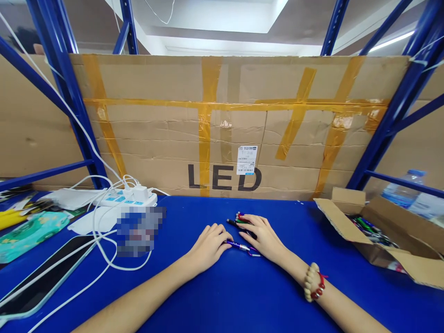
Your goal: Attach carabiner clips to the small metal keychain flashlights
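Observation:
My left hand point(210, 244) is closed at the left end of a purple pen point(243, 247), which has a silver band and a loop-shaped clip at its right end. The pen lies low over the blue tabletop, between my two hands. Just to the right, my right hand point(262, 235) reaches over a small group of pens point(233, 223), with its fingers stretched out and the thumb apart. Black, green and red ends stick out beyond the fingertips; the rest of these pens is hidden under the hand.
An opened cardboard box point(364, 254) with many pens point(371, 231) stands at the right. Left are a power strip point(121, 198), white cables, a phone point(45, 273) and a teal patterned packet point(34, 233). A large cardboard panel point(166, 138) marked LED closes off the back between blue posts.

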